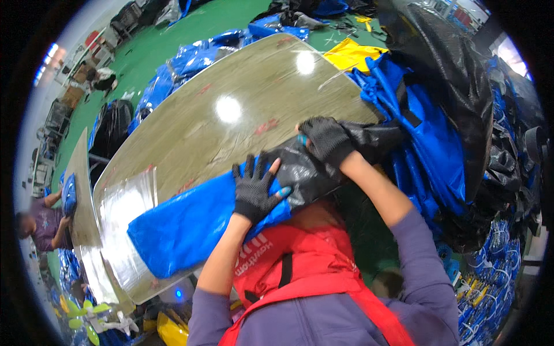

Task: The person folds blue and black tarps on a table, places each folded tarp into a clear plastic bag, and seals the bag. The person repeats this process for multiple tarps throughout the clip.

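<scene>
Head view, blue bag [190, 222] lying lengthwise left-right, left hand [253, 187] flat, right hand [327, 138] gripping it.

The person wore a black knitted glove on the left hand [253, 190], its mesh-like fabric covering every finger and ending in a snug cuff at the wrist. A matching black knitted glove covered the right hand [328, 140]. Well back from the fingers, past the bare forearms, the pushed-up sleeves of a dull purple long-sleeved top [323, 317] began. Over the top lay a red vest [288, 259] with white lettering, a black strap and red shoulder bands.
</scene>
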Demonstrator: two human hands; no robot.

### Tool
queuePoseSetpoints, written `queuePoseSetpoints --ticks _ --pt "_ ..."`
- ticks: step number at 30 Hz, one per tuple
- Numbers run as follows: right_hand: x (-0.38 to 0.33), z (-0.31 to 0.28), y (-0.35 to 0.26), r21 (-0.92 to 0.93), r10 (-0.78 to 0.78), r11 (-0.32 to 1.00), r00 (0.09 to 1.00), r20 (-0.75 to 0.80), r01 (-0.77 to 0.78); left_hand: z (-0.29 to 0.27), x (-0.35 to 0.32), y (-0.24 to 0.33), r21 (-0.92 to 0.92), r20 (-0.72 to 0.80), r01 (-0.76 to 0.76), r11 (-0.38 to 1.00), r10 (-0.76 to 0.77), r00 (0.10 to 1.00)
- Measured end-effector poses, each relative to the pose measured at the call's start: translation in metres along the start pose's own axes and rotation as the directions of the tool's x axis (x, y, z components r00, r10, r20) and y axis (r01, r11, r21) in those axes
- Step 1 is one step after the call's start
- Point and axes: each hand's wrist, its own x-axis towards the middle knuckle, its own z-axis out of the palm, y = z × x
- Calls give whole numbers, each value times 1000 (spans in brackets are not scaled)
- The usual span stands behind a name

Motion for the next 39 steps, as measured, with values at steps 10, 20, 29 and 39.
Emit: queuePoseSetpoints --ticks 10,20,29,39 --pt "-106 34 37 298 444 896 653 -614 -330 44 21 19 -23 -66 -107 994 106 992" --pt "-72 -22 -62 813 462 573 862 -210 -109 30 30 29 114 43 -115 987 111 993" --pt "-22 7 -155 160 -262 961 925 274 225 -67 -97 12 -675 352 -86 733 422 836" --pt "3 50 -176 128 -319 946 928 192 299 15 -118 -42 149 55 208 967 -219 974"
